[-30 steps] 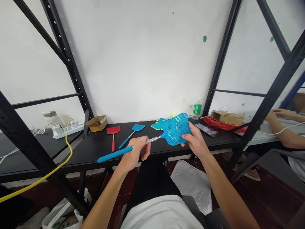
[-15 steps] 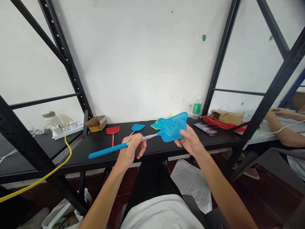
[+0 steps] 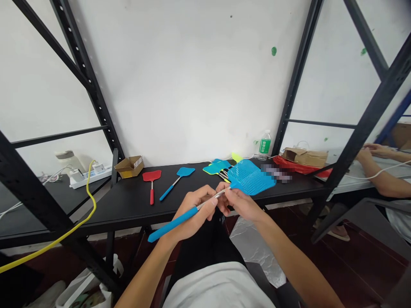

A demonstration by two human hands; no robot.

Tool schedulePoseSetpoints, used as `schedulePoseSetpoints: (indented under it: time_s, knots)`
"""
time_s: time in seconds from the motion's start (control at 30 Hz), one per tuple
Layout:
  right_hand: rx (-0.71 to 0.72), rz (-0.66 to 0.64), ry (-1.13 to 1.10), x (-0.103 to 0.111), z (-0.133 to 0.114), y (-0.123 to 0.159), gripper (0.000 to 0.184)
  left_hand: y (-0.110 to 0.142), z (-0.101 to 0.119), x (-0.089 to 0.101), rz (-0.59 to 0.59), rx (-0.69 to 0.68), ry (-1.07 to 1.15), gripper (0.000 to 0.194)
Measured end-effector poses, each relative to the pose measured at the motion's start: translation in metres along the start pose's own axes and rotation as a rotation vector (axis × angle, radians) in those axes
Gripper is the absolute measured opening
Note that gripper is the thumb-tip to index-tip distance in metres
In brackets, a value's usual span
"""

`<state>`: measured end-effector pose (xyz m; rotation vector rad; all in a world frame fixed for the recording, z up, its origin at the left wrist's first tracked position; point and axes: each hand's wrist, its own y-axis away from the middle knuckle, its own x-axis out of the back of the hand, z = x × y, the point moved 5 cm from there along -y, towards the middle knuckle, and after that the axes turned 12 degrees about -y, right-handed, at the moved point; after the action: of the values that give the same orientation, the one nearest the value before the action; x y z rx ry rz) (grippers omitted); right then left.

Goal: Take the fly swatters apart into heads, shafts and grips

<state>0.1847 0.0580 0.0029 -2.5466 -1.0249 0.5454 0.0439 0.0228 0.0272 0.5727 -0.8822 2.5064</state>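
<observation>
A blue fly swatter (image 3: 252, 177) with a metal shaft is held between my hands, above the front edge of the black table (image 3: 128, 196). My left hand (image 3: 195, 209) is closed round the shaft just beyond the blue grip. Close beside it, my right hand (image 3: 239, 201) pinches the shaft by the perforated head, which points away to the right. On the table lie a red fly swatter (image 3: 152, 176) and a second blue fly swatter (image 3: 185, 172). Behind the held head is a pile of blue and yellow-green fly swatters (image 3: 212, 167), partly hidden.
An open cardboard box (image 3: 129, 167) stands at the back left, near a power strip (image 3: 93, 176) and a yellow cable (image 3: 93, 201). At the right are a water bottle (image 3: 265, 146) and a flattened carton (image 3: 305, 157) on red plastic. Another person's arm (image 3: 379, 171) shows at far right.
My right hand has moved from the swatter's head down to the shaft. My left hand has shifted right, closer to it. The swatter has come lower and nearer, its head swinging right.
</observation>
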Motion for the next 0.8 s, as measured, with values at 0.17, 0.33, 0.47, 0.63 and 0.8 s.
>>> schedulePoseSetpoints:
  time_s: [0.17,0.33,0.47,0.63,0.8]
  knots:
    - [0.05,0.071,-0.074,-0.006,0.006,-0.004,0.062,0.001,0.007,-0.007,-0.078,-0.02,-0.031,0.028]
    - [0.076,0.078,0.036,-0.006,0.002,-0.002,0.068,0.001,0.0,-0.003,-0.045,0.034,-0.025,0.034]
    - [0.149,0.119,0.097,-0.005,-0.001,0.0,0.068,-0.001,-0.005,-0.002,-0.005,0.069,0.051,0.043]
    - [0.223,0.182,0.195,-0.004,-0.002,0.002,0.067,-0.003,-0.009,-0.005,0.028,0.142,0.219,0.046]
    - [0.244,0.27,0.287,-0.002,-0.004,0.007,0.068,-0.006,-0.011,-0.007,0.081,0.199,0.309,0.049]
